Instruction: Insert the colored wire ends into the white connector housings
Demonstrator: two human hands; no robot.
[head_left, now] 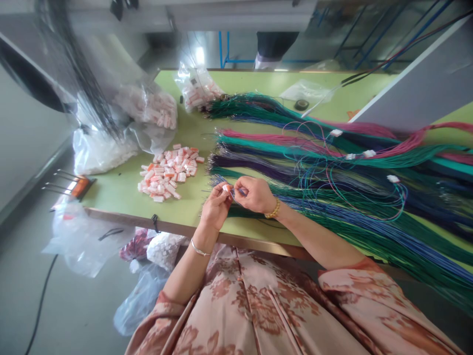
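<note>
- White-orange connector (226,188): my left fingers (218,195) pinch it.
- Blue wire (232,195): my right fingers (244,186) grip it.
- Clear bags (197,88) on the worktop (120,195) contain similar pieces.

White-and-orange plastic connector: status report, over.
Left hand pinching white-and-orange plastic connector. Right hand close beside it, pinching thin bluish wire. Long green and blue wire bundles crowd close underneath; loose connector pile to the left.

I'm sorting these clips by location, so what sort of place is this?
Probably a wire-assembly workshop: long bundles of green, blue and pink wires lie across a light-green table, beside a pile of small white-and-orange plastic connectors.
</note>
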